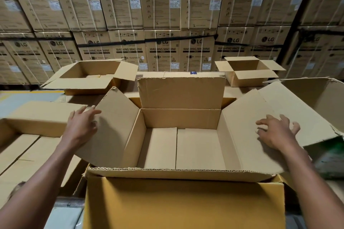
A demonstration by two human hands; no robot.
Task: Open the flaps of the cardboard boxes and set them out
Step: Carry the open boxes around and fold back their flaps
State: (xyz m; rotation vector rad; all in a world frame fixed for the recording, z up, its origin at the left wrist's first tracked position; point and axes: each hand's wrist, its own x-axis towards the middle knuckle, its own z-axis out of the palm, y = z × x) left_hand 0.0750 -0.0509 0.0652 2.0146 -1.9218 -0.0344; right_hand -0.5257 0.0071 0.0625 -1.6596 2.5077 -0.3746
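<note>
A large empty cardboard box (181, 119) stands right in front of me with all its flaps spread. Its far flap (181, 92) stands upright. My left hand (81, 126) rests with spread fingers against the outer side of the left flap (113, 126), which leans outward. My right hand (277, 132) lies flat, fingers apart, on the inner face of the right flap (260, 117), which is tilted outward. The near flap (184, 204) hangs down toward me. Neither hand grips anything.
Two more opened boxes stand behind: a wide one (89, 76) at back left, a small one (249, 70) at back right. Another open box (320, 98) is at right, closed cartons (28, 147) at left. A wall of stacked washing-machine cartons (167, 15) fills the background.
</note>
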